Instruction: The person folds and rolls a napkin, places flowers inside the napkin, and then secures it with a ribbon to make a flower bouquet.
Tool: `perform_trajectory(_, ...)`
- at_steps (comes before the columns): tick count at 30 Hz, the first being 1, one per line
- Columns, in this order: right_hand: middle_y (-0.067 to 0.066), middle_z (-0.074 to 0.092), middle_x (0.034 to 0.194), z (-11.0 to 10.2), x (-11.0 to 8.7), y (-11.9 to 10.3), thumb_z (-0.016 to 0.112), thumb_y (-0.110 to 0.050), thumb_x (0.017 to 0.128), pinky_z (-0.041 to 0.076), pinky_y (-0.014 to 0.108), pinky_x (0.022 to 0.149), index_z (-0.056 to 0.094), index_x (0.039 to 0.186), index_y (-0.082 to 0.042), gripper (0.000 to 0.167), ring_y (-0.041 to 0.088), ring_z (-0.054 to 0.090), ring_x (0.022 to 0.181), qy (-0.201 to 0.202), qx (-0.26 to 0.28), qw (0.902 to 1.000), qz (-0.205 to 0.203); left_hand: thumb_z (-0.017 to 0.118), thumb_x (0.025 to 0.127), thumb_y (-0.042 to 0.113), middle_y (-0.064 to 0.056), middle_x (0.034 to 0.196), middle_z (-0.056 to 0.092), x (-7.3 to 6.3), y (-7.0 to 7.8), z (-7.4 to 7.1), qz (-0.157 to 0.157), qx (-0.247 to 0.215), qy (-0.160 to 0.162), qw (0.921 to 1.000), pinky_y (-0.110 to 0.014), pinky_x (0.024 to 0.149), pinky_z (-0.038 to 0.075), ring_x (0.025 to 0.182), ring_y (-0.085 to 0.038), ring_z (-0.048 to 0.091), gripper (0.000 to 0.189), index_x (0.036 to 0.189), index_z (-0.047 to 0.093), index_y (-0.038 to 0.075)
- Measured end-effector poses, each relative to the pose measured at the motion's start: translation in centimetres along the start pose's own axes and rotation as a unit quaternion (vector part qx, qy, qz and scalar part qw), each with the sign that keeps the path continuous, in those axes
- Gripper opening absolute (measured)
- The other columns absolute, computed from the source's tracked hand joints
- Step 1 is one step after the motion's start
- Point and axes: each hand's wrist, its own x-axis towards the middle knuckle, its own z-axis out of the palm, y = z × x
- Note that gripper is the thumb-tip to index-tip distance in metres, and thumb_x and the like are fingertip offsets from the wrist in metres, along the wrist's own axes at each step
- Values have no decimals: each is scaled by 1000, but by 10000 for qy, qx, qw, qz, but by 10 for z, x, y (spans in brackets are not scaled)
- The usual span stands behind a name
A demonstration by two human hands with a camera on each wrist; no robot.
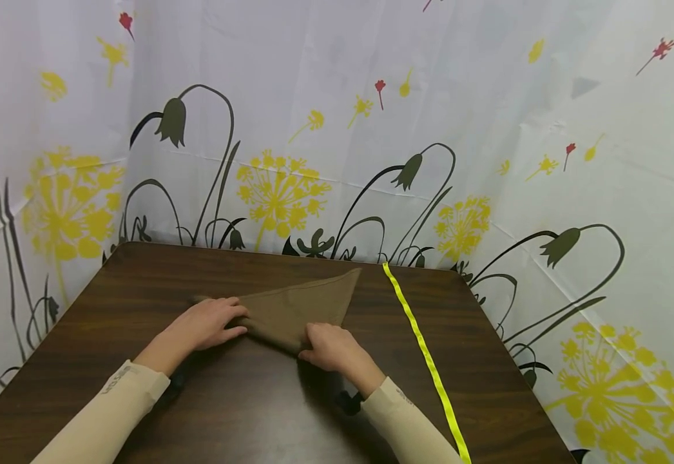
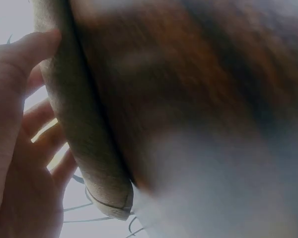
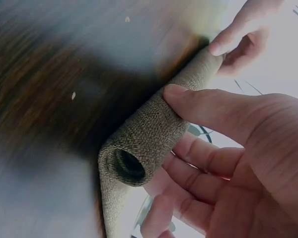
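Note:
A brown cloth napkin (image 1: 299, 306) lies on the table, its near edge rolled into a tube and its far part a flat triangle pointing to the far right. My left hand (image 1: 202, 324) holds the left part of the roll, thumb on the near side and fingers over the far side. Near the right end, my right hand (image 1: 334, 348) grips the roll (image 3: 156, 126) between thumb and fingers. The right wrist view shows the tube's hollow end with a loose flap of cloth beneath it. In the left wrist view the other end of the roll (image 2: 84, 114) tapers.
A dark wood-grain table (image 1: 227, 406) carries the work. To the right, a long yellow ribbon-like strip (image 1: 424, 348) runs from the far edge toward the near side. A white curtain (image 1: 337, 77) with printed flowers hangs behind the table.

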Motion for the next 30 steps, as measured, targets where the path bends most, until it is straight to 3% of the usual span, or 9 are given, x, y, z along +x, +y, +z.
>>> perform_trajectory(4,-9,59,83,-2,-2,5,79,-38,99,46,32,65,62,93,-21,25,10,55,72,-131,177,9998,16,66,108,35,-7,120,69,-5,0,0,-130,-101,-44,9999,-63,100,52,112,-34,69,29,127,75,15)
perform_trajectory(11,-9,66,92,-2,-3,12,80,-38,99,53,33,70,66,100,-21,22,9,59,77,-176,238,9996,23,54,113,32,-9,123,69,-11,1,4,-276,168,-49,9995,-63,99,51,116,-36,66,25,124,71,16)
perform_trajectory(18,-8,70,99,-1,-2,15,80,-38,99,55,35,73,70,108,-20,22,9,63,82,-221,331,9992,27,54,113,37,-4,117,69,-20,2,5,-567,60,-160,9982,-62,94,49,112,-35,63,22,119,66,19)
perform_trajectory(23,-6,69,105,-2,-3,20,81,-37,98,56,34,76,75,111,-19,22,10,64,87,-98,338,9994,-65,61,111,29,4,101,65,-22,4,3,-385,92,10,9992,-53,84,49,96,-26,64,7,111,58,22)
perform_trajectory(30,-5,73,104,0,-1,27,78,-33,101,56,33,73,79,112,-19,18,9,65,83,-114,587,9981,-126,72,104,18,4,98,66,-23,5,0,13,303,373,9988,-47,73,53,86,-22,68,14,109,61,24)
